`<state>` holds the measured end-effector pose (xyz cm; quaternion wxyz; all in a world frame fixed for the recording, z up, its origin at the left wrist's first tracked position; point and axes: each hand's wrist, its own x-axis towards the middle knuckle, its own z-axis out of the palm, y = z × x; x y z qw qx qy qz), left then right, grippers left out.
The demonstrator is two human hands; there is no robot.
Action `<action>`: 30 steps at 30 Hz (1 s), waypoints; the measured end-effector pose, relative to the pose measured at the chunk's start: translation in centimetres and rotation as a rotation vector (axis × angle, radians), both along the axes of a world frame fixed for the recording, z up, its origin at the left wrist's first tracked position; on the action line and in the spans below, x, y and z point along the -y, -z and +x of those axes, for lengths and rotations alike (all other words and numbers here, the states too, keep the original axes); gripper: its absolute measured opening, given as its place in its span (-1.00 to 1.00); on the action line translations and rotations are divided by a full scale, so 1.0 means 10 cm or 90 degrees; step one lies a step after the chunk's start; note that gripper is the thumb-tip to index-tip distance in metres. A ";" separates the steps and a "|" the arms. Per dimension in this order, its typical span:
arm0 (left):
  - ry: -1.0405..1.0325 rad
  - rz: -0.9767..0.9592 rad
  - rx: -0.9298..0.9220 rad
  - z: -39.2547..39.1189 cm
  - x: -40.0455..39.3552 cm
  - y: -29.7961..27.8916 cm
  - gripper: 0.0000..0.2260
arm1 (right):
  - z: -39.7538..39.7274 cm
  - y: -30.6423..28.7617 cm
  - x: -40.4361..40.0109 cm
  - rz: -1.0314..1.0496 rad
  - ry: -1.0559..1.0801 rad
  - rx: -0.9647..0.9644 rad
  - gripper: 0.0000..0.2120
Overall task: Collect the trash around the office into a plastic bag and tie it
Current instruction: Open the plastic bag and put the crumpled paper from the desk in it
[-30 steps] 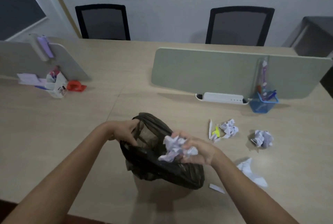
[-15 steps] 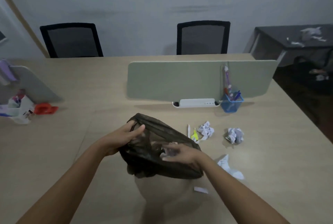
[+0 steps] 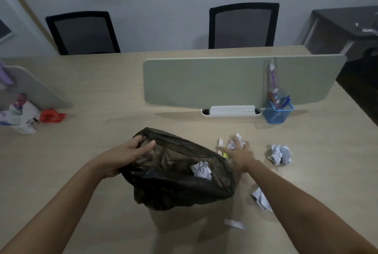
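Observation:
A black plastic bag (image 3: 173,188) hangs open over the desk, and my left hand (image 3: 128,153) grips its far-left rim. One crumpled white paper ball (image 3: 201,170) lies inside the bag. My right hand (image 3: 238,153) reaches past the bag's right side with fingers spread, over a small pile of crumpled paper and a yellow scrap (image 3: 235,143). Another paper ball (image 3: 280,153) sits further right. A torn white piece (image 3: 261,199) and a small paper slip (image 3: 234,224) lie near my right forearm.
A green divider panel (image 3: 225,82) with a white power strip (image 3: 232,110) and a blue pen holder (image 3: 276,110) stands behind. More trash, white packaging (image 3: 25,116) and a red item (image 3: 52,115), lies far left. Two black chairs (image 3: 243,25) face the desk's (image 3: 81,172) far side.
My right hand dropped the crumpled paper into the bag, left the opening and moved right toward the paper pile. The left hand kept its grip on the rim.

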<state>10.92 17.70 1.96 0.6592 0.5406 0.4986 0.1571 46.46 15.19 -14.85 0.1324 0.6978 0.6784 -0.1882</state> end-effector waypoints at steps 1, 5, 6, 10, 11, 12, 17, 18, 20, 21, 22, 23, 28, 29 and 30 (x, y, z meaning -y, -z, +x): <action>-0.004 -0.007 -0.007 -0.03 0.00 0.03 -0.59 | 0.00 0.08 0.00 0.033 0.000 0.014 -0.46; -0.018 -0.026 -0.046 -0.12 -0.01 0.09 -0.78 | -0.03 0.39 0.09 0.121 0.018 -0.019 -0.61; -0.022 -0.032 -0.050 -0.13 -0.01 0.09 -0.79 | -0.04 0.46 0.12 0.138 0.011 -0.029 -0.61; -0.027 -0.037 -0.034 -0.17 0.02 0.09 -0.61 | -0.02 0.43 0.10 0.199 0.017 -0.054 -0.60; -0.018 -0.034 -0.026 -0.17 0.02 0.09 -0.48 | -0.02 0.32 0.09 0.188 0.092 -0.122 -0.71; -0.011 -0.030 -0.022 -0.17 0.02 0.09 -0.35 | -0.02 0.20 0.08 0.179 0.199 -0.237 -0.85; 0.000 -0.017 0.001 -0.08 0.01 0.02 -0.13 | -0.19 -0.70 0.20 0.073 0.635 -1.175 -0.80; 0.005 -0.019 0.005 -0.06 0.02 0.01 -0.12 | -0.34 -0.83 0.26 0.011 0.601 -1.207 -0.84; 0.023 -0.024 0.011 -0.03 0.05 -0.02 -0.12 | -0.78 -1.01 0.42 -0.071 0.460 -1.104 -0.80; 0.031 -0.024 0.007 -0.01 0.06 -0.03 -0.13 | -1.00 -1.02 0.47 -0.088 0.377 -1.016 -0.76; 0.042 -0.020 -0.001 0.00 0.07 -0.05 -0.16 | -1.16 -0.98 0.50 -0.086 0.304 -0.908 -0.74; 0.048 -0.015 -0.004 0.00 0.08 -0.06 -0.21 | -1.28 -0.95 0.52 -0.081 0.250 -0.831 -0.73; 0.060 0.009 -0.015 0.02 0.12 -0.12 -0.33 | -1.01 -0.96 0.71 0.246 0.207 -0.510 -0.55; 0.056 0.012 -0.015 0.02 0.13 -0.13 -0.31 | -0.89 -0.90 0.82 0.329 0.294 -0.481 -0.73; 0.053 0.014 -0.014 0.01 0.13 -0.11 -0.26 | -0.77 -0.79 0.97 0.373 0.370 -0.440 -0.90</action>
